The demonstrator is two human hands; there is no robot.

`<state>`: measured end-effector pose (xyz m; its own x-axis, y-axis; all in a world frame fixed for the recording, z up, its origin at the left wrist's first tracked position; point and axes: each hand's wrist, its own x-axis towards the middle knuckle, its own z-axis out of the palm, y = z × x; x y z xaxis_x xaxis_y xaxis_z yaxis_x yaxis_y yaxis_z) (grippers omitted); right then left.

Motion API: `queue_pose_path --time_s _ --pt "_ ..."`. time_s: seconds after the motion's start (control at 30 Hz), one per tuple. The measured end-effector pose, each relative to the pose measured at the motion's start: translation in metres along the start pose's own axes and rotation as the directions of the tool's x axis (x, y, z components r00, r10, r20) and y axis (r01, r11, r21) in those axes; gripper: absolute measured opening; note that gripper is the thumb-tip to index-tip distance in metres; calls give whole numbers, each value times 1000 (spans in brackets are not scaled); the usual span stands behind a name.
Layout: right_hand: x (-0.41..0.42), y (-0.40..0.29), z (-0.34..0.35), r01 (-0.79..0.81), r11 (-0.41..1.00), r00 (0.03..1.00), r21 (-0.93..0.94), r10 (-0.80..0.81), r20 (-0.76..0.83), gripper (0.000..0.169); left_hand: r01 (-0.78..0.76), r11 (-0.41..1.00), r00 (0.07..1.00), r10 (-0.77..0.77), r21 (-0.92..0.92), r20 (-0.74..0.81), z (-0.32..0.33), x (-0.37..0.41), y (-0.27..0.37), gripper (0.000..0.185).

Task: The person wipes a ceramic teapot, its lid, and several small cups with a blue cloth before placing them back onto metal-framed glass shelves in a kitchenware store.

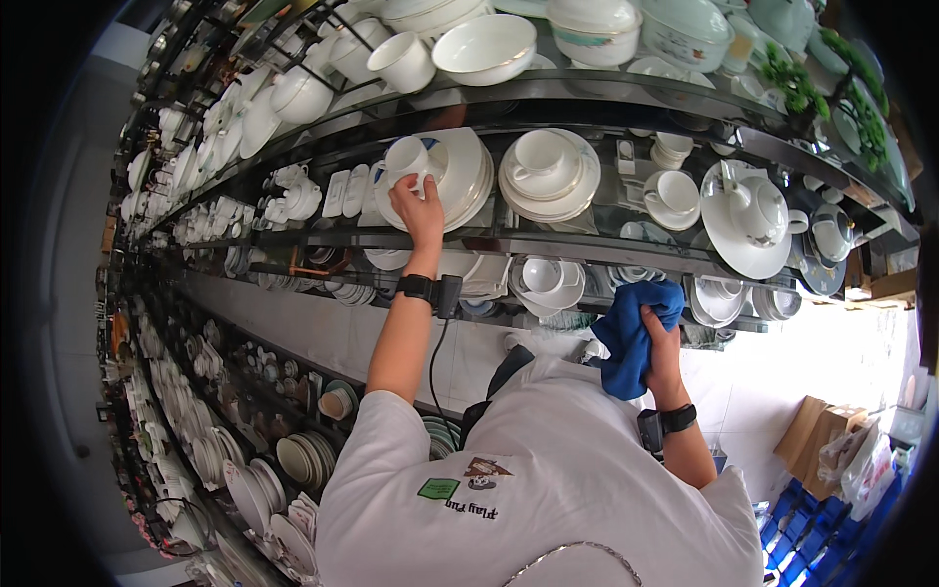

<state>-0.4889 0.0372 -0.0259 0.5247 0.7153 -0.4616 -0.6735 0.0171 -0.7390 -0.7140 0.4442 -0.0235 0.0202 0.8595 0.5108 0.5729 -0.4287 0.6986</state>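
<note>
My left hand (418,205) is at a white cup (406,156), its fingertips on the cup's lower side, by the handle. The cup stands over a stack of white plates (469,183) on the glass shelf. My right hand (662,348) grips a bunched blue cloth (634,330) in front of the shelf edge. Between the hands, a second white cup (539,152) sits on a saucer and gold-rimmed plates (590,172). Further right are a smaller cup and saucer (673,192) and a white teapot (759,209) on an oval plate.
The upper shelf bears a white bowl (484,50), a lidded tureen (594,33) and a green artificial plant (799,88). Lower shelves hold more crockery, such as a small bowl (541,276). Plate stacks (307,458) fill shelves behind at left. Cardboard boxes (818,440) and blue crates (799,521) stand at lower right.
</note>
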Motion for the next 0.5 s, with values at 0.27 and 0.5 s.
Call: queue_pose_path --time_s 0.27,0.5 --pt "0 30 80 83 987 996 -136 -88 -33 35 -152 956 977 107 250 184 -42 76 -61 113" --pt "-32 75 149 122 970 986 -211 -144 -90 33 -245 940 897 127 237 424 -40 107 -67 117"
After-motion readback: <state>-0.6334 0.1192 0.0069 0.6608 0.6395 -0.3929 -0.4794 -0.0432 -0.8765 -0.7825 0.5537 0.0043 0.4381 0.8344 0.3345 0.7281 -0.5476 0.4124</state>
